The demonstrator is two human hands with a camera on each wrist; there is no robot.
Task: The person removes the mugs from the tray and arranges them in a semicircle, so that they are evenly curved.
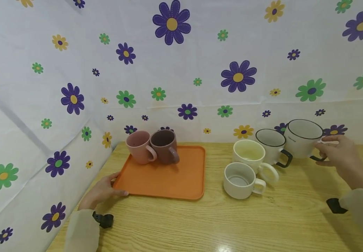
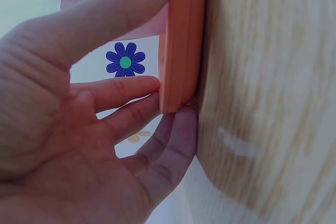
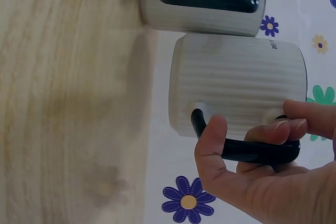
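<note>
My left hand [image 1: 104, 190] grips the near-left corner of an orange tray [image 1: 165, 182], thumb along the front edge and fingers at the left side. In the left wrist view the fingers [image 2: 131, 90] meet the tray's rim. A pink mug [image 1: 138, 147] and a brown mug [image 1: 163, 145] stand side by side on its far-left part. With my right hand [image 1: 342, 154] I hold a large white ribbed mug [image 3: 236, 82] by its black handle [image 3: 262, 151], raised above the table. Beside it stands another white mug [image 1: 269, 145] with a black rim and handle.
A pale yellow cup [image 1: 247, 154] and a low white cup [image 1: 239, 182] stand close together left of the black-handled mugs. Behind the wooden table [image 1: 181, 224] hangs a white cloth [image 1: 200, 59] with printed flowers, which also runs along the left side.
</note>
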